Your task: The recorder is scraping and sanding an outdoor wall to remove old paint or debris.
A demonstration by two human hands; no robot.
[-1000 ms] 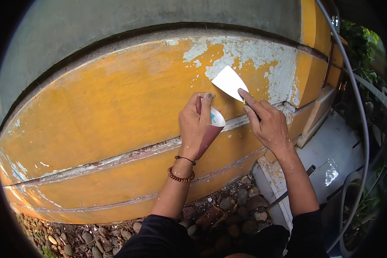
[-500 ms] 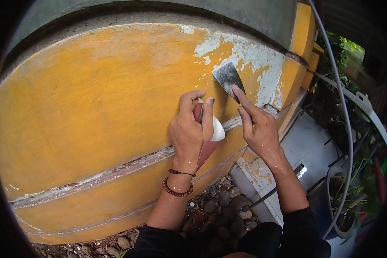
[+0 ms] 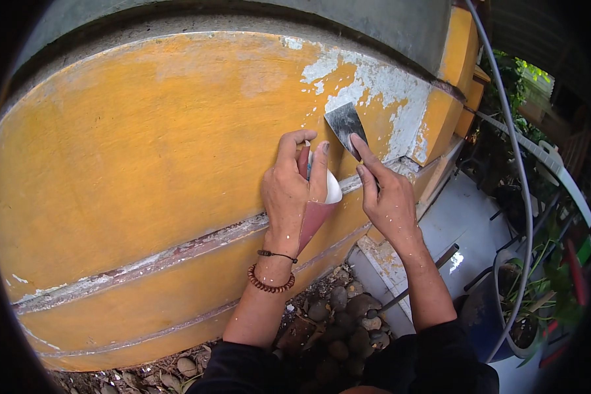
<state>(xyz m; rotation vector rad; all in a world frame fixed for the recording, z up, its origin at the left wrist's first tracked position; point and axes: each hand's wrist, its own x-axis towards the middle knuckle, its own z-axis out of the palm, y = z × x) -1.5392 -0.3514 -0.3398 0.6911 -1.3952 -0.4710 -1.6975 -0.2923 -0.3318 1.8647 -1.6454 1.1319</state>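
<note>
My right hand [image 3: 391, 200] grips a putty knife [image 3: 347, 125], index finger laid along its dark metal blade. The blade's edge meets the yellow painted wall [image 3: 177, 151] just below a patch of bare whitish plaster [image 3: 387, 85]. The knife's handle is hidden in my palm. To its left, my left hand [image 3: 289, 184] holds a curled sheet of sandpaper [image 3: 318, 220], reddish outside and white inside, between thumb and fingers. That hand is close to the wall; whether it touches cannot be told. White flecks dot both arms.
A chipped ledge [image 3: 177, 256] runs along the wall's lower part. Below lie dark stones [image 3: 341, 328] and dry leaves. On the right stand a blue plant pot [image 3: 482, 322], a grey hose [image 3: 515, 131] and a white chair [image 3: 558, 164] over a pale tiled floor [image 3: 466, 213].
The putty knife and my right hand have shifted slightly left and down. My left hand has moved a little to the right, still holding the sandpaper. The view has shifted slightly.
</note>
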